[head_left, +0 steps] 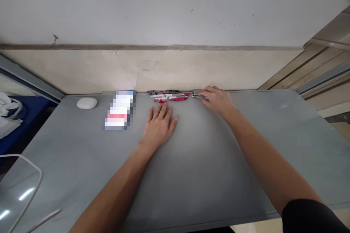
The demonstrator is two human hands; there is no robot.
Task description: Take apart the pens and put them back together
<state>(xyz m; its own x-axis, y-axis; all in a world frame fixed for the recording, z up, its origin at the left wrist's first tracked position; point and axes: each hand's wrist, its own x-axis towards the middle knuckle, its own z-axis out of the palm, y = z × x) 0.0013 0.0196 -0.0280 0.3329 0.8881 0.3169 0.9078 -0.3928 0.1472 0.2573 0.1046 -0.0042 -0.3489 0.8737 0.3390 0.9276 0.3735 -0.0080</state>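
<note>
Several pens lie side by side along the back of the grey table, among them a dark pen (164,91), a white pen (165,95) and a red pen (179,99). Just in front of them my left hand (157,127) rests flat on the tabletop, fingers spread, with the fingertips close to the red pen. Further right, my right hand (217,99) is closed over a few dark pens (194,94). Their tips stick out to the left of its fingers, and the rest is hidden under the hand.
A blurred phone (119,111) with a lit screen lies left of the pens. Beside it is a white computer mouse (86,103). A white cable (41,178) hangs at the lower left. The tiled wall (175,71) rises directly behind the table (191,174).
</note>
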